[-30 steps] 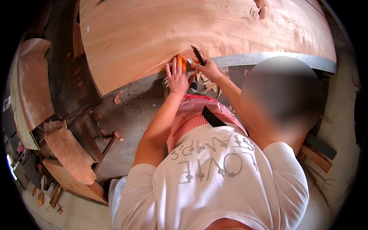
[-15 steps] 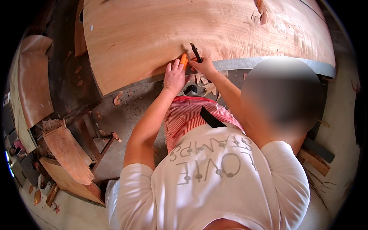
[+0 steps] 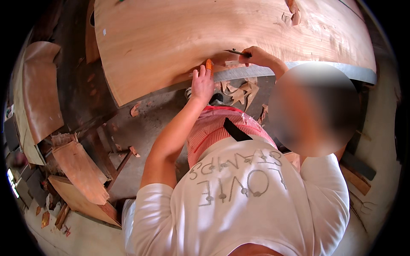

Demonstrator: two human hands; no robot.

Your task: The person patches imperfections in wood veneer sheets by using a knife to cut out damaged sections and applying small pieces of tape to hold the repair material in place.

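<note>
A big sheet of light brown wood veneer [image 3: 179, 38] lies over a bench with a grey metal edge [image 3: 333, 70]. My left hand [image 3: 201, 84] rests at the sheet's near edge with the fingers stretched up. A small orange object [image 3: 209, 64] sticks out by the forefinger, and the hand seems to pinch it. My right hand [image 3: 257, 56] lies on the veneer a little to the right and grips a thin dark blade [image 3: 234, 52] that points left. Curled veneer scraps [image 3: 241, 90] hang just under the edge between the two hands.
Bent veneer offcuts [image 3: 40, 94] and wooden boards [image 3: 79, 170] are stacked at the left, over a dusty floor [image 3: 145, 119] with small chips. More wood pieces [image 3: 356, 179] lie at the right. The sheet's top edge is torn and ragged [image 3: 292, 10].
My right hand has moved right and up onto the veneer with the blade. My left hand has stayed at the sheet's edge. The whole view has shifted slightly.
</note>
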